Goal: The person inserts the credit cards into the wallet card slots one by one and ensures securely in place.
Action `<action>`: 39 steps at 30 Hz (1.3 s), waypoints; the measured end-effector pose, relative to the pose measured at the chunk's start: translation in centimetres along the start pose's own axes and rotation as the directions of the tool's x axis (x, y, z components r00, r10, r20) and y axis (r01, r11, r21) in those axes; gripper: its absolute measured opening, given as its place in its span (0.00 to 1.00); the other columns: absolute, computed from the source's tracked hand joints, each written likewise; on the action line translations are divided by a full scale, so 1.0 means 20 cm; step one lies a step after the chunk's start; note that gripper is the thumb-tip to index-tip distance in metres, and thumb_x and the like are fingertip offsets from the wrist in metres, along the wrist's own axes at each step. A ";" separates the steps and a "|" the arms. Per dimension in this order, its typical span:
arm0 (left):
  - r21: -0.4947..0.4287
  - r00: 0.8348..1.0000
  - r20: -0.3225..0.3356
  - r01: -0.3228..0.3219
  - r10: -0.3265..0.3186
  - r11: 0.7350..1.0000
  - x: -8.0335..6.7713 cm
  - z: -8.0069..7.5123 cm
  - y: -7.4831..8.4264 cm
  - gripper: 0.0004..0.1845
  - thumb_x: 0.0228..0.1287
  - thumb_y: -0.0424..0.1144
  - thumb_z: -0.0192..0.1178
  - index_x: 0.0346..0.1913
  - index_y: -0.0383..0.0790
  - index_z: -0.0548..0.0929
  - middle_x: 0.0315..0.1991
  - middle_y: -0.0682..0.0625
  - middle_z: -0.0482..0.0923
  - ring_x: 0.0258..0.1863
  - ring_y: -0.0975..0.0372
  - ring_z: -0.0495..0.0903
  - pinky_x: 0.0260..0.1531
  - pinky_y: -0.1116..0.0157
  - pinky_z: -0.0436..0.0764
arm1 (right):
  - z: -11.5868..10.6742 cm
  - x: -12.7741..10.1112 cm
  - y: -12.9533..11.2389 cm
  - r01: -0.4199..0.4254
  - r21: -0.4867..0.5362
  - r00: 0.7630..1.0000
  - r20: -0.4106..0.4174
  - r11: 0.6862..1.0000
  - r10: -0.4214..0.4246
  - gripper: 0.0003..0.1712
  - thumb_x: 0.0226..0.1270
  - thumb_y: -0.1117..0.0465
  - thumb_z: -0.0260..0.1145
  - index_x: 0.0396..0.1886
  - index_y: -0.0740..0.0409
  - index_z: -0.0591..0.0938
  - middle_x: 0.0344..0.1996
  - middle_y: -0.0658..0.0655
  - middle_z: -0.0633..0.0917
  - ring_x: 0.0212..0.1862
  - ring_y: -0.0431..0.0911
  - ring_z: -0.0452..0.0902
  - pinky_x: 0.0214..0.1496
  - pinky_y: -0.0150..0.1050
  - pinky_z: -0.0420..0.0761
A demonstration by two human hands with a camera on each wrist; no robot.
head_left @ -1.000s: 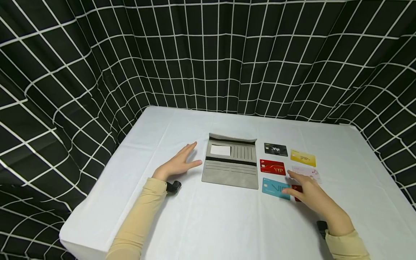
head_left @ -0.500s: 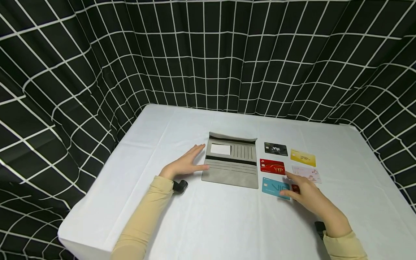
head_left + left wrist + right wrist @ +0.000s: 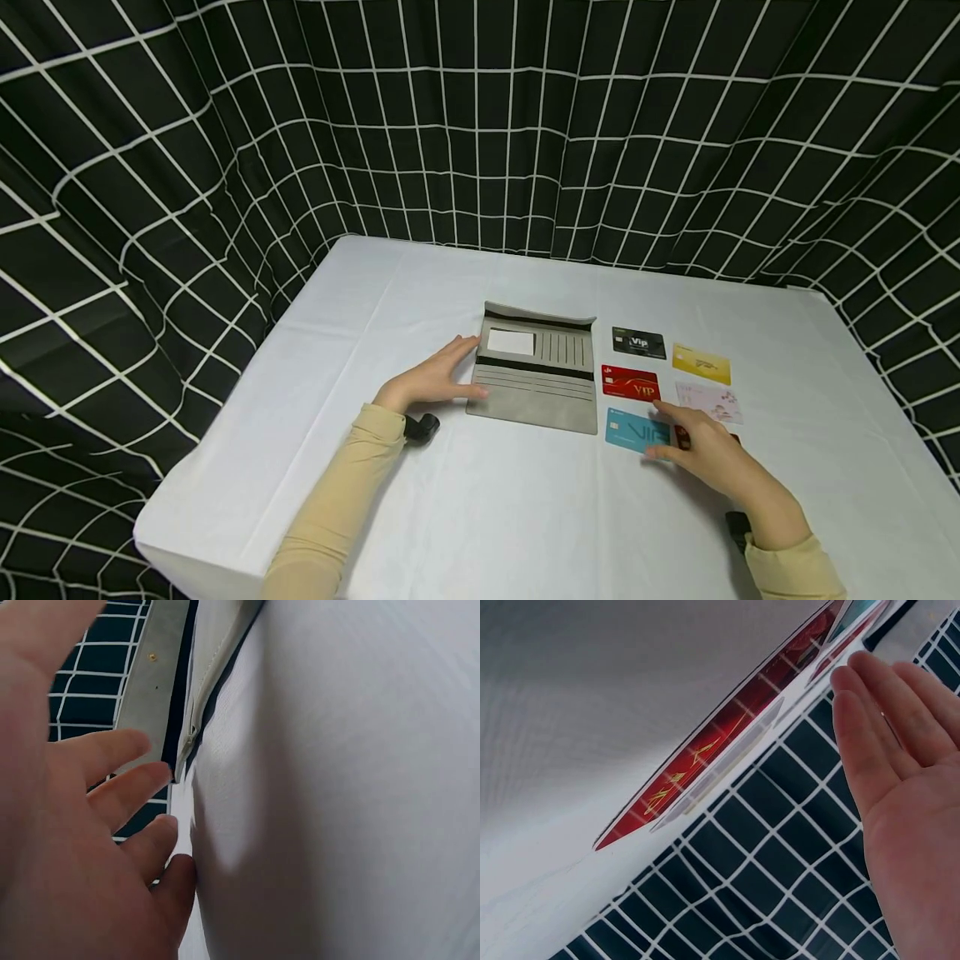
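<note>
A grey wallet (image 3: 532, 408) lies unfolded on the white table, with card slots and a white insert (image 3: 512, 342) showing. My left hand (image 3: 429, 380) is at its left edge, fingers spread, thumb over the lower left border. In the left wrist view the fingertips come close to the wallet's corner; whether they touch it I cannot tell. Over on the right, my right hand (image 3: 708, 450) hovers with thumb and forefinger apart above a blue VIP card (image 3: 630, 428). Under that hand a dark red card (image 3: 697, 761) is partly hidden in the head view. Neither hand holds anything.
Right of the wallet lie a black VIP card (image 3: 638, 342), a yellow card (image 3: 702, 364), a red VIP card (image 3: 628, 383) and a pale pink floral card (image 3: 711, 403). The white-covered table (image 3: 360, 300) is enclosed by a black curtain (image 3: 480, 150) with white grid lines.
My left hand has moved right, from beside the wallet to its left edge. The right hand has shifted slightly left over the blue card. Wallet and cards lie as before.
</note>
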State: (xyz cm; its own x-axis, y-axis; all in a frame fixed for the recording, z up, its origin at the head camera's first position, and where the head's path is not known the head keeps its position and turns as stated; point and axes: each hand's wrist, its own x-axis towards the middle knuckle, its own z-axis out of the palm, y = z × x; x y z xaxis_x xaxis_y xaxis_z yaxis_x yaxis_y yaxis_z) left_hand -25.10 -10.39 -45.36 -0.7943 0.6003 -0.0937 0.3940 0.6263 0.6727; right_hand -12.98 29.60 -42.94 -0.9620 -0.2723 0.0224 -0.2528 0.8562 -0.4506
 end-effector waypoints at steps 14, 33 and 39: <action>0.045 0.999 0.040 -0.006 0.004 0.999 -0.01 0.00 -0.02 0.50 0.50 0.62 0.64 0.72 0.44 0.55 0.72 0.46 0.46 0.71 0.58 0.38 0.66 0.55 0.47 | 0.01 0.00 0.01 -0.004 0.014 1.000 0.015 1.000 0.004 0.47 0.44 0.46 0.75 0.58 0.72 0.72 0.53 0.71 0.74 0.51 0.59 0.70 0.50 0.58 0.72; 0.035 0.999 0.044 -0.008 0.006 0.999 -0.01 0.00 -0.02 0.52 0.47 0.57 0.69 0.72 0.42 0.55 0.72 0.46 0.46 0.70 0.58 0.41 0.66 0.55 0.47 | 0.02 0.00 0.01 -0.038 -0.037 0.999 0.029 0.999 0.040 0.36 0.44 0.53 0.76 0.51 0.71 0.77 0.51 0.71 0.75 0.55 0.65 0.66 0.54 0.63 0.66; 0.031 0.999 0.039 -0.016 0.015 0.999 -0.01 0.00 -0.03 0.52 0.47 0.57 0.69 0.72 0.43 0.55 0.72 0.46 0.47 0.70 0.57 0.41 0.66 0.54 0.47 | 0.03 0.01 0.01 -0.069 -0.039 0.997 0.043 0.997 0.070 0.36 0.44 0.51 0.76 0.50 0.69 0.78 0.52 0.71 0.74 0.55 0.65 0.65 0.54 0.63 0.66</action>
State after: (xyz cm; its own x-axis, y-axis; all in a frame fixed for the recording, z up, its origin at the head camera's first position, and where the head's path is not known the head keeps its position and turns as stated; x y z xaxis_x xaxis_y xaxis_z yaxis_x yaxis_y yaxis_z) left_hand -25.10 -10.95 -45.74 -0.7699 0.6283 -0.1121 0.4207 0.6317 0.6511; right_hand -13.06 29.43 -43.52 -0.9721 -0.2297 -0.0474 -0.1899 0.8893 -0.4161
